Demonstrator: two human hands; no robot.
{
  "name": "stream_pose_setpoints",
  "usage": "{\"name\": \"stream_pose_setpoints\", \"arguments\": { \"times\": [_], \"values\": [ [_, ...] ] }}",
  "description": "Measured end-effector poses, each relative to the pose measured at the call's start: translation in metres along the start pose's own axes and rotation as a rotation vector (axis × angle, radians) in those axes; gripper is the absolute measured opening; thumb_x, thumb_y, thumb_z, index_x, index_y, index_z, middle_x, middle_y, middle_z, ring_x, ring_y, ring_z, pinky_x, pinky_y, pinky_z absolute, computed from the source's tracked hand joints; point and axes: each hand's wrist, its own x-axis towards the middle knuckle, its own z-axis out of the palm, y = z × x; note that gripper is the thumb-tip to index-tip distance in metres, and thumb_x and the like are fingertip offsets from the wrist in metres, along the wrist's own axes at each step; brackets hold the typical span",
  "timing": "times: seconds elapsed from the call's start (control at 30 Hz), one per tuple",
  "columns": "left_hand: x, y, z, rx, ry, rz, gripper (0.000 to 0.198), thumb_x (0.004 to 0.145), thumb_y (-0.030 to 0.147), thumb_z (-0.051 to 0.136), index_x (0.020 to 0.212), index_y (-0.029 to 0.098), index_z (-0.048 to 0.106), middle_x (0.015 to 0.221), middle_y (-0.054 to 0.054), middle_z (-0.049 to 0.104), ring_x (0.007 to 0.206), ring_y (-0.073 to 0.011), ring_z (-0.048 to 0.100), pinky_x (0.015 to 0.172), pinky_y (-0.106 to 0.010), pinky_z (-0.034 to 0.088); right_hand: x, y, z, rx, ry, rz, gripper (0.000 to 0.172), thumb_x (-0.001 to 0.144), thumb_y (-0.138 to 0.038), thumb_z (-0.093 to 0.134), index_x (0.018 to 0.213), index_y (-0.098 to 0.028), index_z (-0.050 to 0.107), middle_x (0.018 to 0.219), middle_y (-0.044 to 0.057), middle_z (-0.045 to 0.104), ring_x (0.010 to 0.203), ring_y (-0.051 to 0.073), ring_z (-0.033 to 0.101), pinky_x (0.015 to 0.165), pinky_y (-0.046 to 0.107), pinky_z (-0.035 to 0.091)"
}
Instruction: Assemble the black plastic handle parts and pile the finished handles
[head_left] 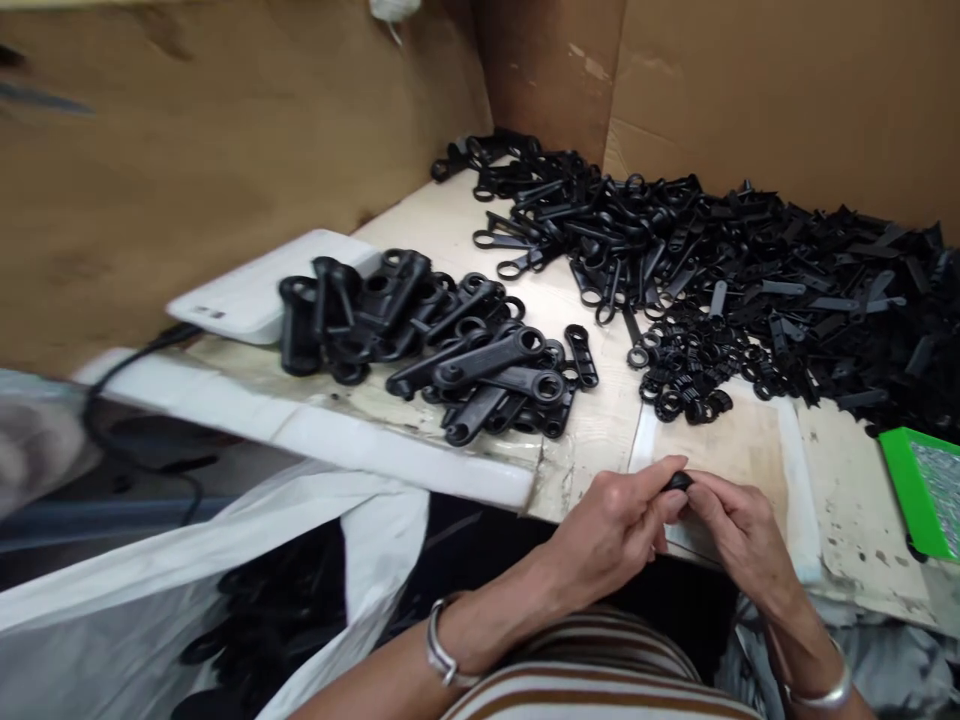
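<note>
Left hand (611, 522): pinching a small black part (679, 481) between thumb and fingertips, over the near edge of the work sheet (739, 445).
Right hand (739, 522): gripping that same part from the other side, also over the sheet's near edge, partly covering it.
Plastic bag (386, 520): left of the sheet, below the tabletop, with dark pieces inside.
Foam strip (322, 425): along the table edge, left of the sheet.
Green tray (904, 490): right of the sheet, filled with small silvery pieces.
Lever pile (487, 370): left of the sheet and farther back, crowding against a flat white box (255, 290), whose dark cable (124, 375) hangs off the edge.
Ring heap (682, 375): just beyond the sheet, at its far edge.
Large black heap (750, 270): behind the sheet, spreading right, blocking most of the rear table.
Cardboard wall (787, 90): farthest beyond the sheet, backing the heap.
</note>
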Motion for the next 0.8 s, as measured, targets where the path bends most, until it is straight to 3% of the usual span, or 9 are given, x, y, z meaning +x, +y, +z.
{"name": "stream_pose_setpoints", "arguments": {
  "times": [0.07,0.17,0.3,0.37,0.43,0.5,0.6,0.73,0.8],
  "values": [
    [0.000,0.000,0.000,0.097,0.044,0.027,0.042,0.100,0.029,0.037,0.129,0.005,0.056,0.054,0.001,0.063,0.042,-0.0103,0.056,0.047,-0.019,0.047,0.004,0.000,0.005,-0.012,0.024,-0.025,0.036,0.097,-0.038,0.047,0.095,-0.017,0.076,0.062,-0.001,0.070,0.052,0.013,0.063,0.052,0.019,0.051],
    [-0.003,0.007,-0.011,0.453,0.175,0.237,0.035,0.100,0.023,0.038,0.125,0.006,0.056,0.060,-0.001,0.067,0.048,-0.0111,0.060,0.049,-0.019,0.047,0.014,0.005,-0.004,-0.123,-0.024,-0.096,0.035,0.097,-0.039,0.047,0.099,-0.019,0.076,0.082,0.003,0.077,0.066,0.016,0.072,0.063,0.022,0.057],
    [-0.004,0.028,-0.051,1.019,0.536,0.523,0.025,0.097,0.017,0.047,0.119,0.008,0.058,0.079,-0.005,0.074,0.065,-0.0137,0.068,0.060,-0.023,0.051,0.031,0.027,-0.042,-0.549,0.270,-0.168,0.039,0.097,-0.044,0.046,0.107,-0.017,0.073,0.104,0.011,0.075,0.092,0.024,0.072,0.086,0.037,0.058],
    [-0.002,0.036,-0.079,1.204,0.655,0.487,0.023,0.097,0.019,0.048,0.112,0.009,0.061,0.091,-0.010,0.076,0.083,-0.0187,0.071,0.075,-0.028,0.053,0.040,0.041,-0.059,-0.748,0.365,-0.149,0.046,0.097,-0.048,0.042,0.113,-0.015,0.070,0.111,0.014,0.072,0.098,0.029,0.069,0.088,0.044,0.056],
    [0.002,0.038,-0.108,1.347,0.732,0.319,0.025,0.098,0.021,0.043,0.111,0.012,0.062,0.096,-0.011,0.075,0.088,-0.0210,0.071,0.085,-0.034,0.052,0.047,0.055,-0.068,-0.833,0.332,-0.114,0.049,0.097,-0.051,0.039,0.118,-0.016,0.066,0.116,0.014,0.068,0.097,0.030,0.068,0.085,0.046,0.055],
    [0.005,0.035,-0.132,1.418,0.734,0.079,0.028,0.099,0.023,0.038,0.112,0.015,0.062,0.101,-0.011,0.074,0.094,-0.0236,0.070,0.093,-0.040,0.049,0.052,0.065,-0.071,-0.838,0.251,-0.088,0.047,0.097,-0.051,0.039,0.120,-0.019,0.064,0.119,0.012,0.067,0.093,0.028,0.068,0.083,0.045,0.055],
    [0.008,0.028,-0.154,1.478,0.598,-0.152,0.030,0.098,0.022,0.034,0.106,0.017,0.063,0.101,-0.014,0.073,0.107,-0.0308,0.064,0.095,-0.049,0.045,0.057,0.073,-0.070,-0.814,0.142,-0.071,0.041,0.098,-0.047,0.040,0.116,-0.022,0.066,0.117,0.009,0.069,0.095,0.026,0.069,0.086,0.042,0.054],
    [0.016,0.032,-0.162,1.511,0.474,-0.144,0.030,0.097,0.020,0.035,0.106,0.016,0.063,0.107,-0.018,0.070,0.115,-0.0394,0.058,0.094,-0.060,0.038,0.060,0.072,-0.071,-0.791,0.094,-0.091,0.039,0.098,-0.046,0.040,0.112,-0.022,0.068,0.113,0.008,0.071,0.098,0.026,0.068,0.086,0.041,0.054],
    [0.028,0.039,-0.160,1.505,0.445,-0.078,0.028,0.097,0.021,0.037,0.108,0.016,0.063,0.109,-0.017,0.069,0.113,-0.0388,0.057,0.094,-0.058,0.037,0.060,0.070,-0.070,-0.786,0.103,-0.115,0.039,0.096,-0.049,0.043,0.112,-0.023,0.067,0.114,0.008,0.070,0.097,0.026,0.068,0.084,0.041,0.054]
  ]
}}
